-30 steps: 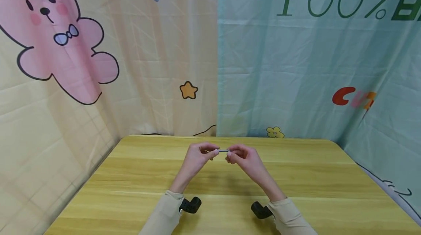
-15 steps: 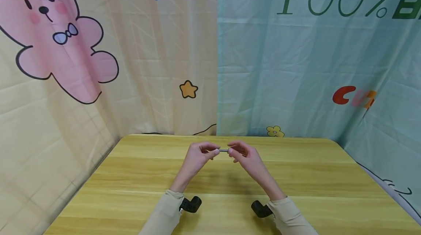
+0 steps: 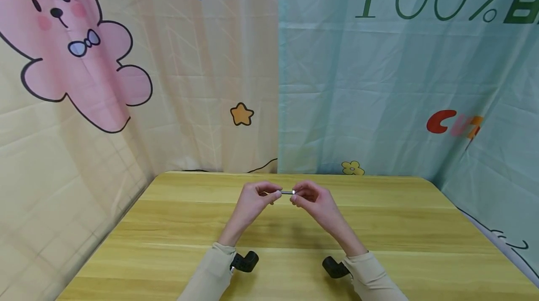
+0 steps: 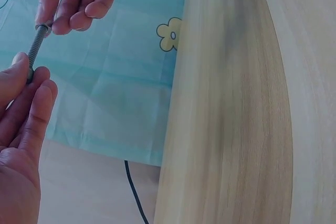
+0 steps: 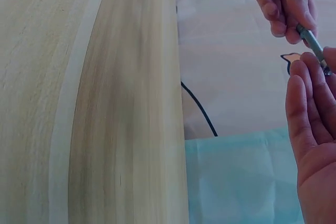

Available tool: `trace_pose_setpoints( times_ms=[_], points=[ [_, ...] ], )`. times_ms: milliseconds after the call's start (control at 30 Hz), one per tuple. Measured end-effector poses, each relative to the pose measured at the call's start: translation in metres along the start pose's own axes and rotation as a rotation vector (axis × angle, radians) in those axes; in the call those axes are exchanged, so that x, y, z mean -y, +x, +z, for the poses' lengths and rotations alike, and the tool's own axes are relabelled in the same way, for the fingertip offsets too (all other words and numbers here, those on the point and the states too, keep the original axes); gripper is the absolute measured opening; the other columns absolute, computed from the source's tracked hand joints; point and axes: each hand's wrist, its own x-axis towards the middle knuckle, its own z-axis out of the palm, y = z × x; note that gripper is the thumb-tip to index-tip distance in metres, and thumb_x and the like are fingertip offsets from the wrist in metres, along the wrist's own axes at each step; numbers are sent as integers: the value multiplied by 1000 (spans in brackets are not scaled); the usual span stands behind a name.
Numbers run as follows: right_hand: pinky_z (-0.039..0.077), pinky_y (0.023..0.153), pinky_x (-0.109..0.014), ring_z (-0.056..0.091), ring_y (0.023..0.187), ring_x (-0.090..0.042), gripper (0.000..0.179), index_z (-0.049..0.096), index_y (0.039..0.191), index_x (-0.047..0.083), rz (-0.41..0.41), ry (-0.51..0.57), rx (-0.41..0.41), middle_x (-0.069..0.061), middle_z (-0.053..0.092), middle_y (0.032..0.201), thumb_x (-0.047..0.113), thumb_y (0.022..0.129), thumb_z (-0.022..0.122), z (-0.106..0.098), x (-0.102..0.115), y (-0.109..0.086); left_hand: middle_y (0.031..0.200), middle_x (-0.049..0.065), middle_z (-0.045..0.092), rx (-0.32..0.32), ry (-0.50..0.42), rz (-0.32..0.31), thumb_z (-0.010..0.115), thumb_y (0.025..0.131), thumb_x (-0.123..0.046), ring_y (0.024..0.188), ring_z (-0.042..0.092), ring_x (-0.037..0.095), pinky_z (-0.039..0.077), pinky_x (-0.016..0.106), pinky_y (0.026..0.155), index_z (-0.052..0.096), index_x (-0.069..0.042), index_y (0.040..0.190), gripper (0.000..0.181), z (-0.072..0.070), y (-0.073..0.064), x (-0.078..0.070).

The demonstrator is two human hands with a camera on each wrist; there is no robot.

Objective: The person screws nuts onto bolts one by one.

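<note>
My left hand (image 3: pixel 251 201) pinches a metal bolt (image 4: pixel 37 47) by its head end, between thumb and fingers. The bolt's threaded shank points across toward my right hand (image 3: pixel 316 201). At the shank's far end sits a small nut (image 4: pixel 43 27), pale and bright in the head view. The right thumb and index finger hold the nut at its edges. In the right wrist view the bolt (image 5: pixel 313 43) slants between both hands' fingertips, its head partly hidden by left fingers. Both hands are raised above the wooden table (image 3: pixel 286 268).
Black wrist cameras (image 3: pixel 245 261) sit at both cuffs. Printed curtains (image 3: pixel 202 81) hang behind the table's far edge and along both sides. A dark cable (image 4: pixel 135 192) runs down beyond the table edge in the left wrist view.
The right thumb and fingers have shifted at the nut, spreading apart half a second ago and closing in again now. The nut shows more plainly. The left hand holds the bolt still.
</note>
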Motion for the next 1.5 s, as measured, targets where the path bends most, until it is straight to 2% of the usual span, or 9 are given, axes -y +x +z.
trace_pose_setpoints(
  times_ms=[100,300,433,600,767,1000,1233,1400,1500],
  points=[
    [56,77,-43,66,82,-30,21,67,105,4,-5,3,2,-14,70,90,22,95,69,0,-2,0,88,2,71,-4,-3,-10,73,91,-17,71,62,18,49,30,63,76,-7,102,15,1,0,0],
    [57,69,-36,66,75,-34,25,71,94,6,9,-26,-17,-10,69,80,29,97,65,1,-3,2,89,7,71,-7,-7,-34,72,91,-11,71,61,20,48,30,63,76,-6,101,12,3,-1,-4],
    [57,71,-38,65,80,-34,26,71,97,4,50,-30,-30,-11,69,85,29,98,63,2,-2,2,90,11,71,-3,-9,-38,71,91,-6,72,62,27,48,31,63,75,-1,102,13,3,-2,-8],
    [56,80,-35,63,96,-29,22,64,115,4,28,-58,-21,-13,66,105,10,94,68,1,11,-1,88,6,71,-19,-5,-34,72,90,-10,70,62,21,49,29,62,76,-5,101,12,3,-1,-6],
    [55,82,-31,63,99,-34,22,61,112,-1,-73,-35,19,-22,64,108,-4,91,67,1,27,-6,87,4,72,-26,-42,-10,74,89,-16,71,62,19,52,34,64,77,-8,99,13,3,1,0],
    [56,80,-34,66,89,-24,21,65,111,3,-39,-6,12,-14,69,99,14,94,69,-2,3,-1,85,2,72,-30,-64,-32,76,89,-20,73,62,19,50,36,64,78,-12,98,12,2,0,-2],
    [57,74,-40,65,79,-37,25,70,99,5,-18,-3,-4,-12,69,85,30,97,65,-2,-2,1,86,12,71,1,-80,-47,73,89,-7,73,60,20,48,31,66,76,0,100,14,-2,-11,-38],
    [57,70,-37,64,76,-39,27,71,92,6,22,-22,-15,-12,68,81,31,98,62,-2,0,1,88,12,71,11,-82,-43,73,89,-7,72,60,18,49,35,68,76,1,101,14,-2,-12,-39],
    [57,73,-39,64,83,-35,22,70,101,5,36,-22,-15,-14,68,90,26,99,62,-1,0,1,87,12,71,7,-78,-46,73,89,-7,72,60,19,49,36,68,76,1,101,14,-2,-12,-39]
  ],
)
